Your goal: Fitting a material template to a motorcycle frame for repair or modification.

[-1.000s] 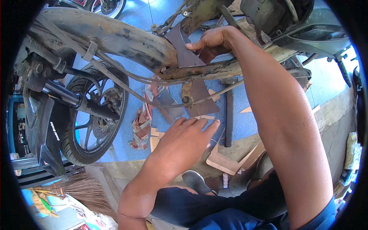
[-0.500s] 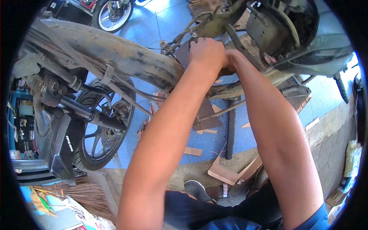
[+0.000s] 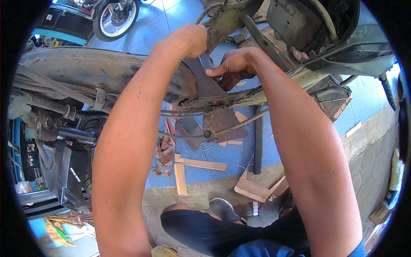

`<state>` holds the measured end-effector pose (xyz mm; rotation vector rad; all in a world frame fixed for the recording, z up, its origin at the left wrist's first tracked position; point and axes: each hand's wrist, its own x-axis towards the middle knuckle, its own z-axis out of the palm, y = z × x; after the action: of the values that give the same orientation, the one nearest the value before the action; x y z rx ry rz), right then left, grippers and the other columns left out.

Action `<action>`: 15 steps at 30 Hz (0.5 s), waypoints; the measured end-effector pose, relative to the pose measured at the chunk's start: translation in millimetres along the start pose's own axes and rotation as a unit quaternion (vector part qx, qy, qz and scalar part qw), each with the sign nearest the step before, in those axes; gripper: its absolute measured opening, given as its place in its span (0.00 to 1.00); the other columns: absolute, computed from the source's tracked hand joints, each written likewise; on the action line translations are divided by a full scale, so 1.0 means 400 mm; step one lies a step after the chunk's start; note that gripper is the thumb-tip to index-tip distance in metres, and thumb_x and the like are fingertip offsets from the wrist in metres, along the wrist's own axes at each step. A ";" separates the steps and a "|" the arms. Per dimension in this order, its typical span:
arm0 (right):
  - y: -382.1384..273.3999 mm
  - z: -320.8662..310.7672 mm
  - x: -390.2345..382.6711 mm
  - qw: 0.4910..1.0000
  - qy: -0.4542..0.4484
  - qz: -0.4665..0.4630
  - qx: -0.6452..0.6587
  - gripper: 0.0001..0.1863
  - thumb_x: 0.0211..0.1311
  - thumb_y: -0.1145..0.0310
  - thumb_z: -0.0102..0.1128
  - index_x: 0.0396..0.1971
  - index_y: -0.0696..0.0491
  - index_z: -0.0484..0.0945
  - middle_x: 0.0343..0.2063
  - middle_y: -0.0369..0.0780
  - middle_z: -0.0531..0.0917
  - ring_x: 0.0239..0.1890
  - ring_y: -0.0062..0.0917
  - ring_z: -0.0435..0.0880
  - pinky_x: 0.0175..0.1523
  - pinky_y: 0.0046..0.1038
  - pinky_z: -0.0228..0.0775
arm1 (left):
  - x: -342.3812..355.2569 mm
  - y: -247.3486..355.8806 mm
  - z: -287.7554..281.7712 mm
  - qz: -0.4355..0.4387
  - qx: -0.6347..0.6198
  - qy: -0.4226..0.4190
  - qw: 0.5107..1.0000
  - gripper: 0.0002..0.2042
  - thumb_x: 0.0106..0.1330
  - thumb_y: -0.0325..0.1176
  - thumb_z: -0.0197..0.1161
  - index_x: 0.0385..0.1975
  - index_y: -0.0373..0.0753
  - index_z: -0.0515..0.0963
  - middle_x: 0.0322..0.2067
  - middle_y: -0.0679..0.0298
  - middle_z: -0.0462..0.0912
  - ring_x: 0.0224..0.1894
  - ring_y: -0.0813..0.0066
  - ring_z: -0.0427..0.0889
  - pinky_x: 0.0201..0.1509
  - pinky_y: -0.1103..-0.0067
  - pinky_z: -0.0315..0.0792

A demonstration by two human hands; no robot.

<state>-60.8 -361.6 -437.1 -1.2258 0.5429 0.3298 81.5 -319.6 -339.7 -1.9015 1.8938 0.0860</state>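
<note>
A motorcycle frame with a thick, worn tube point(image 3: 107, 70) lies across in front of me. Over its bend is a dark brown sheet point(image 3: 207, 83), flat and stiff-looking. My right hand point(image 3: 239, 64) is at the sheet's right side, thumb pressed on its edge and fingers curled beneath. Past the sheet's upper end, my left hand point(image 3: 190, 40) is closed with the knuckles up; whatever is inside its fingers is hidden. A narrow grey strip shows between the two hands.
Tan strips point(image 3: 201, 164) and a bent tan piece point(image 3: 252, 190) lie on the blue tiles, near a dark bar point(image 3: 258, 141). Cables run along the frame's near side. A front fork point(image 3: 77, 135) stands left, a white-rimmed wheel point(image 3: 115, 19) far back, and a dark plastic cover point(image 3: 355, 60) right.
My hands were together over the frame's bend and are now apart. The left hand has moved left and farther away, uncovering the brown sheet. The view has shifted slightly.
</note>
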 end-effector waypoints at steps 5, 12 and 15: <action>-0.001 -0.007 0.026 1.000 0.014 0.012 -0.003 0.49 0.50 0.45 0.71 0.58 0.72 0.65 0.56 0.65 0.70 0.61 0.46 0.73 0.67 0.42 0.65 | 0.000 0.005 -0.005 -0.049 0.031 -0.046 0.997 0.21 0.64 0.47 0.64 0.43 0.32 0.81 0.39 0.43 0.83 0.46 0.47 0.82 0.50 0.62 0.76; -0.003 0.005 -0.002 1.000 0.007 -0.010 -0.008 0.50 0.47 0.43 0.72 0.56 0.73 0.67 0.55 0.62 0.73 0.58 0.44 0.77 0.66 0.41 0.67 | 0.054 -0.045 0.084 -0.171 -0.120 0.075 0.975 0.24 0.54 0.49 0.73 0.43 0.36 0.82 0.41 0.50 0.84 0.49 0.52 0.82 0.50 0.64 0.76; -0.001 -0.003 0.007 0.999 0.028 0.015 -0.019 0.48 0.48 0.44 0.72 0.55 0.72 0.68 0.54 0.61 0.75 0.57 0.42 0.78 0.65 0.40 0.68 | 0.064 -0.048 0.079 -0.173 -0.145 0.075 0.971 0.23 0.53 0.47 0.75 0.41 0.34 0.82 0.41 0.48 0.84 0.47 0.51 0.83 0.49 0.64 0.76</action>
<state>-58.6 -363.1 -438.5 -1.2687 0.6059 0.3328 109.8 -333.3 -372.0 -2.4728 1.6835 0.1176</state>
